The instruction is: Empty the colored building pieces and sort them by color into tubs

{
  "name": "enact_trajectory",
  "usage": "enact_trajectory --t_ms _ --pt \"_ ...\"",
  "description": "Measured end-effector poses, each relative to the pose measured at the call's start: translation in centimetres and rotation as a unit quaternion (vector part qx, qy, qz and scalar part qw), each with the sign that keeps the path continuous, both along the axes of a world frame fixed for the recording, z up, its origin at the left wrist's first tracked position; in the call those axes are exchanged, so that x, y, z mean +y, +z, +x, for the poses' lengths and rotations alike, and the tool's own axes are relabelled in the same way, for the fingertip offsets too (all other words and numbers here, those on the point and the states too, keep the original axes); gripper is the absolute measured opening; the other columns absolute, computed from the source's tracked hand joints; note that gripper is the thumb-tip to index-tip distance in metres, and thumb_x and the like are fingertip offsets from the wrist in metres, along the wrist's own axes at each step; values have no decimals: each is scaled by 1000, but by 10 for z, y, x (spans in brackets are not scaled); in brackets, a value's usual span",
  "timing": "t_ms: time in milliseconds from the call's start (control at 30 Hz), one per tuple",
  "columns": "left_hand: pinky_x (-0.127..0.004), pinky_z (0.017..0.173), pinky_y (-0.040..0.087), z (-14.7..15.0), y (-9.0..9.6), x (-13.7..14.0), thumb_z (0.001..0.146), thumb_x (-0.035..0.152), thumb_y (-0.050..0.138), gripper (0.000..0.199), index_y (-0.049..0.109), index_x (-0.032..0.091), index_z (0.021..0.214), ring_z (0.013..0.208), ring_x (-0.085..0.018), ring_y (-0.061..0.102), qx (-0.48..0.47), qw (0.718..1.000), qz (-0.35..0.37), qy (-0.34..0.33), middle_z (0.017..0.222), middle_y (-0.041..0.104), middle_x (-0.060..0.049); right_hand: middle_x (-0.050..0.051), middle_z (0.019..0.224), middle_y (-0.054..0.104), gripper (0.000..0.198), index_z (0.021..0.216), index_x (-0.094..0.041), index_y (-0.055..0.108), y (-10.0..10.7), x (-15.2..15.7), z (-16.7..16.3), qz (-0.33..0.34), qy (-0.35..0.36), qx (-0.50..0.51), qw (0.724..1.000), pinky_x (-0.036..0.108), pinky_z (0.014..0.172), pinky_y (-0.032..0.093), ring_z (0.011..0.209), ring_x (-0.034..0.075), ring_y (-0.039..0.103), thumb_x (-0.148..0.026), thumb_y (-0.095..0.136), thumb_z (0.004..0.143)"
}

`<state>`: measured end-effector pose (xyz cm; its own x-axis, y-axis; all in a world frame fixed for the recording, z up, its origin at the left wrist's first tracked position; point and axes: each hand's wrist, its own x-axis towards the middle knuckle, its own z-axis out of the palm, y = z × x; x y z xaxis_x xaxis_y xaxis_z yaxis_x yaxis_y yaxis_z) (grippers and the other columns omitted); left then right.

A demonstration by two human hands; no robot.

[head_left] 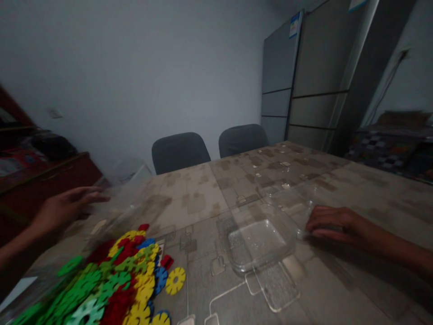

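At the left, my left hand [76, 201] reaches in with its fingers at the edge of a see-through plastic piece [123, 196], blurred by motion. Below it lies a heap of notched plastic discs [111, 280] in green, red, yellow and blue. A loose yellow disc [175, 280] sits at the heap's right side. On the right, my right hand [338, 223] has its fingers curled at the near right edge of a clear plastic container [287, 194], whose outline is faint. Another clear container [260, 243] rests on the table in front of it, left of that hand.
The table [199, 203] has a patterned brown cover under a clear sheet. Two dark chairs [181, 151] stand at its far edge. Behind are a grey wall and a tall cabinet [318, 67]. A reddish wooden cabinet [54, 180] is at the left.
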<state>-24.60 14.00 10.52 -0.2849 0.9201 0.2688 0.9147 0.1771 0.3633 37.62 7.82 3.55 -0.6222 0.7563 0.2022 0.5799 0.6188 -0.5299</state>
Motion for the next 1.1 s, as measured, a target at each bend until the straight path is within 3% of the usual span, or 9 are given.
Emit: enact_trajectory --t_ms 133,267,367,533,800,967,1100 --pt "-24 59 50 58 1 11 83 63 46 59 59 14 114 69 -14 59 -128 986 -25 -105 112 73 -10 7 84 72 18 89 -23 73 -6 0 0 11 -11 23 1000 37 77 53 78 23 68 -34 59 91" --pt "-23 53 46 108 -8 35 87 50 55 43 62 13 108 58 -11 54 -203 958 -41 -199 100 72 -7 6 85 72 12 91 -25 72 -13 0 3 25 -20 20 999 36 74 53 80 23 68 -31 62 89" --pt "-27 57 51 140 -19 53 93 38 56 27 62 15 106 63 -12 60 -237 940 -60 -239 97 68 -4 6 85 73 13 93 -26 72 -15 0 2 39 -13 28 999 36 72 54 79 23 68 -31 61 89" --pt "-36 72 57 183 -41 71 94 34 58 26 61 15 112 83 -18 66 -264 920 -116 -267 105 67 -6 6 83 73 15 90 -25 73 -15 -2 1 34 -13 34 999 36 71 53 78 23 67 -32 60 90" --pt "-41 79 57 228 -68 81 93 32 60 29 59 16 117 94 -21 66 -274 894 -198 -295 115 64 -8 6 88 73 14 95 -28 72 -13 -5 1 24 -20 24 999 38 75 53 82 24 67 -32 59 90" --pt "-42 79 56 241 -76 74 93 33 59 30 59 16 117 94 -22 66 -276 881 -216 -318 115 64 -8 6 87 73 18 94 -27 72 -12 -8 -1 31 -25 16 999 40 76 54 82 25 67 -35 56 91" --pt "-41 78 57 243 -77 64 93 34 58 31 58 17 119 93 -21 66 -266 887 -206 -317 115 64 -8 7 91 73 20 97 -25 71 -16 -8 0 35 -34 -12 999 40 80 54 87 23 67 -35 55 93"
